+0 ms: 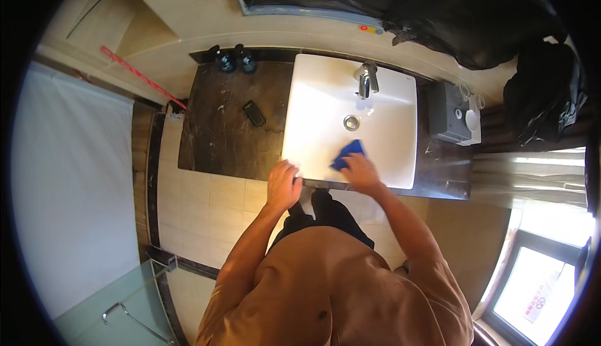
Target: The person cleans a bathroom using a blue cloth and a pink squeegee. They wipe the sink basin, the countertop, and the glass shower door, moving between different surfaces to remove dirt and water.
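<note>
A white rectangular sink [313, 114] is set on a dark marble counter [216, 130]. My right hand [361, 174] is over the sink's front part, its fingers closed on a blue cloth [349, 154] pressed against the basin. At the sink's front left corner, my left hand [283, 185] rests on the rim and counter edge, thumb apart from the fingers, holding nothing loose. Behind the cloth lies the round metal drain [351, 122]. A chrome faucet [367, 81] stands at the back of the sink.
Two dark bottles [246, 62] stand at the counter's back left. A small black object [253, 113] lies left of the sink. On the right sits a grey box [449, 113] with white items. Black plastic sheeting [463, 20] hangs over the wall. A glass door [106, 296] is lower left.
</note>
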`<state>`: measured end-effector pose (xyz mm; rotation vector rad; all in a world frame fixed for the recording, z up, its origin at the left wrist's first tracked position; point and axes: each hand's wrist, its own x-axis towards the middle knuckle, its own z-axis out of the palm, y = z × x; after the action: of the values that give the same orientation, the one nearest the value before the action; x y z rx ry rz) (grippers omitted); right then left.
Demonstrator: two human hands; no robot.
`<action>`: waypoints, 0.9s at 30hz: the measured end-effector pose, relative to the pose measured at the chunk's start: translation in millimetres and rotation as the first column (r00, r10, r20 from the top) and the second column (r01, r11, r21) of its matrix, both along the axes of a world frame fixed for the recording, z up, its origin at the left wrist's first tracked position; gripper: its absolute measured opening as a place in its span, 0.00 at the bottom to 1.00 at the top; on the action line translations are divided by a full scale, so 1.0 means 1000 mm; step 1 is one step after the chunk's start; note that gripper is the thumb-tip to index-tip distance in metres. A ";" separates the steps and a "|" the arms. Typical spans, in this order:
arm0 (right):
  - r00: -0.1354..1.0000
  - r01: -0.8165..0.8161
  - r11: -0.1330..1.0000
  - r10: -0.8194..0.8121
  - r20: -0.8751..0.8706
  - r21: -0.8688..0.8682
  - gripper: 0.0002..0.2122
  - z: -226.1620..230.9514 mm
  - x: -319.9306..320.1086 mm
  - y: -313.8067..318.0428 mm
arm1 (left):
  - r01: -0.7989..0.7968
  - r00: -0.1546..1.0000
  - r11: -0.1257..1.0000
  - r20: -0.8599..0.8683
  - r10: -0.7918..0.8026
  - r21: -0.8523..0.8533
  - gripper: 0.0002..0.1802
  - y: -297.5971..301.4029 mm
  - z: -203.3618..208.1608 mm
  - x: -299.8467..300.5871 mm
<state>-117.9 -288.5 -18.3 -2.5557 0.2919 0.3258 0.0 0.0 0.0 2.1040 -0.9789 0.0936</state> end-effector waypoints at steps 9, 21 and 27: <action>0.981 0.087 0.981 -0.115 -0.157 -0.173 0.27 -0.049 0.051 -0.021 | -0.358 0.893 0.909 -0.207 0.401 0.213 0.13 0.244 -0.045 -0.121; 0.879 0.232 0.957 -0.283 0.384 0.176 0.32 -0.034 0.177 0.138 | -0.547 0.299 0.658 -0.614 0.731 0.517 0.12 0.358 -0.155 -0.241; 0.953 0.105 0.990 -0.072 0.295 -0.098 0.23 0.023 0.041 0.138 | -0.279 0.306 0.660 -0.586 0.750 0.698 0.16 0.339 -0.154 -0.225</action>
<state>-77.1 -150.9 4.9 -2.6457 0.3196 -0.1046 -225.4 338.8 -154.4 2.3696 0.4388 -0.9000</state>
